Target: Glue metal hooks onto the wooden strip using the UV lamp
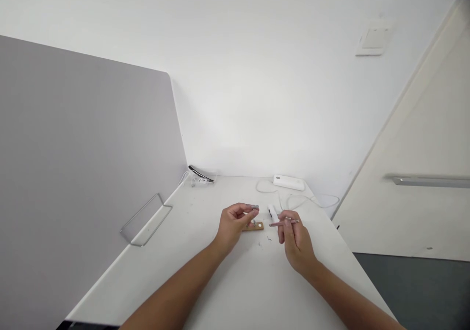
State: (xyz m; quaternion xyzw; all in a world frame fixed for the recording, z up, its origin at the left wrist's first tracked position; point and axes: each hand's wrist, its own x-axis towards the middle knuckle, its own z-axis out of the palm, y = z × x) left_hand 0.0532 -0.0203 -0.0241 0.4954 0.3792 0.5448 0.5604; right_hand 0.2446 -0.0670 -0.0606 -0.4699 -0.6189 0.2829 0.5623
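Note:
My left hand [235, 222] is closed, pinching a small grey piece [255, 206] between thumb and fingertips; its exact kind is too small to make out. Just below it lies a narrow brown wooden strip [259, 226] with a pale round spot near its right end. My right hand [295, 239] grips a thin pinkish rod with metallic tips [279, 223], which points left toward the strip without touching it. Beyond the right fingers sits a small white block with dark openings [272, 212]. Tiny grey bits [269, 238] lie on the table between my wrists.
At the back of the white table [235, 300] are a white oblong device [289, 182] with a looping cable [323, 205] and a clear tray [201, 177] holding a black strip. A grey partition [88, 163] with a wire bracket [147, 220] borders the left side.

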